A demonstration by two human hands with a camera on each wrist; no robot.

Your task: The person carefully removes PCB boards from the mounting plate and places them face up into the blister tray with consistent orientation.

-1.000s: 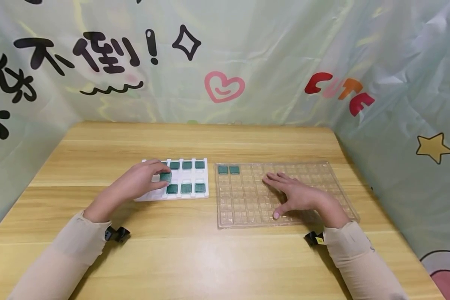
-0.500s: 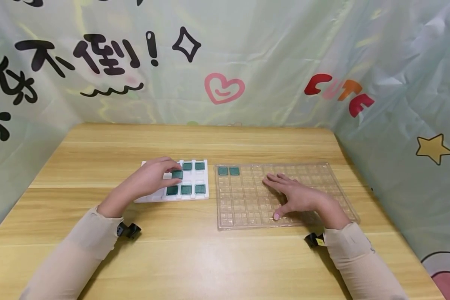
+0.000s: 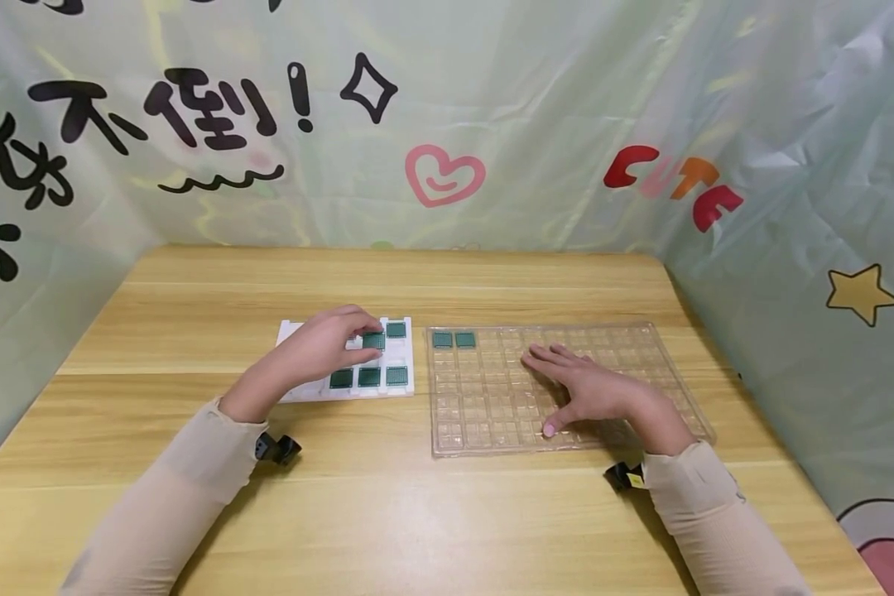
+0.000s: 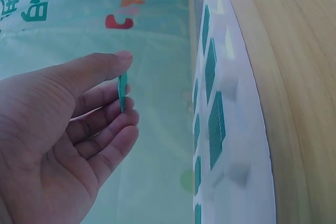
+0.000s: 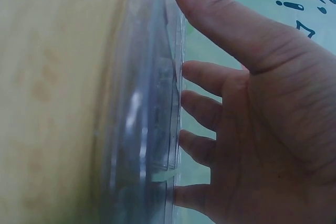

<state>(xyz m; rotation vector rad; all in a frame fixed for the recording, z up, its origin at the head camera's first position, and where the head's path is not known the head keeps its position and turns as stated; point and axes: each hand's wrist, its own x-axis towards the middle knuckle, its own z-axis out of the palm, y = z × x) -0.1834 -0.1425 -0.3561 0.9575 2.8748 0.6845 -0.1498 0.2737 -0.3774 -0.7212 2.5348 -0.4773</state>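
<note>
Between thumb and fingertips, my left hand pinches a small green circuit board by its edges. In the left wrist view the board is seen edge-on, raised off the white tray. More green boards sit in that white tray's slots, partly hidden behind my hand in the head view. My right hand rests with spread fingers on a clear plastic tray divided into many small compartments. Two green boards lie side by side in the clear tray's far left corner.
Both trays lie on a wooden table, the white one left of the clear one with a narrow gap between. A printed fabric curtain hangs behind the table and along its sides. Each wrist carries a small black camera.
My left hand has moved right across the white tray, still pinching the green circuit board. The right hand stays in place on the clear tray.
</note>
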